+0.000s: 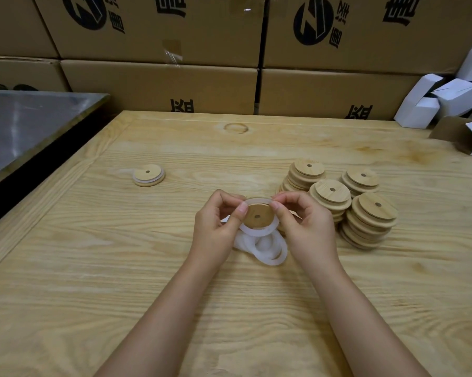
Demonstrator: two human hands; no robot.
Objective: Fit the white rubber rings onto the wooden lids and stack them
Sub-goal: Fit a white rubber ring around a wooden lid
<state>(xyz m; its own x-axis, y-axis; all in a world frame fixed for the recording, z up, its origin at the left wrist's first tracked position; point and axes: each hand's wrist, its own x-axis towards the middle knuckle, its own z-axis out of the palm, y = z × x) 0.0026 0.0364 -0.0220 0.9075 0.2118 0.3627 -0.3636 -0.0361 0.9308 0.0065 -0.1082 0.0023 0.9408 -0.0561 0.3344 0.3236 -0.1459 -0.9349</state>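
Both hands hold one round wooden lid [257, 215] with a small centre hole above the middle of the table. A white rubber ring [259, 232] lies around the lid's raised part. My left hand [218, 227] pinches the lid and ring at the left edge. My right hand [304, 223] pinches them at the upper right edge. Below the lid lies a small heap of loose white rings [267, 250]. One lid with a ring fitted [148, 174] lies alone at the left. Several stacks of bare wooden lids [365, 213] stand to the right.
The wooden table [147, 268] stretches all around. A metal-topped surface [25, 126] adjoins at the far left. Printed cardboard cartons [161, 85] wall off the back. Folded white paper boxes [447, 102] pile up at the back right.
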